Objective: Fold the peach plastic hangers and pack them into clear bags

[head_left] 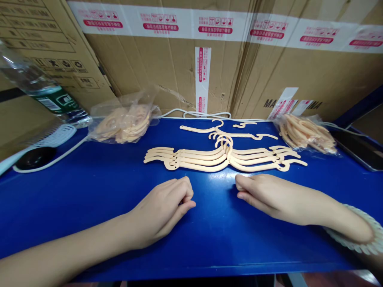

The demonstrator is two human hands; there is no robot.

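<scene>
My left hand (169, 205) rests on the blue table with its fingers curled into a loose fist. Across from it, my right hand (266, 196) is likewise closed, and no object shows in either. Just beyond both hands lie several beige plastic folding hangers (203, 162), overlapped in a row with their hooks in the middle. Behind this row is another beige hanger (199, 130), with a hooked end piece on its right arm only. A small loose hooked piece (244, 124) lies past it, apart from the others.
Clear bags of beige parts stand at the back left (125, 123) and back right (306, 133). At left are a water bottle (56, 97), a pale comb (56, 135) and a black oval object (36, 158). A dark flat device (362, 149) lies right; cardboard boxes (161, 63) and a white cable (206, 114) line the back.
</scene>
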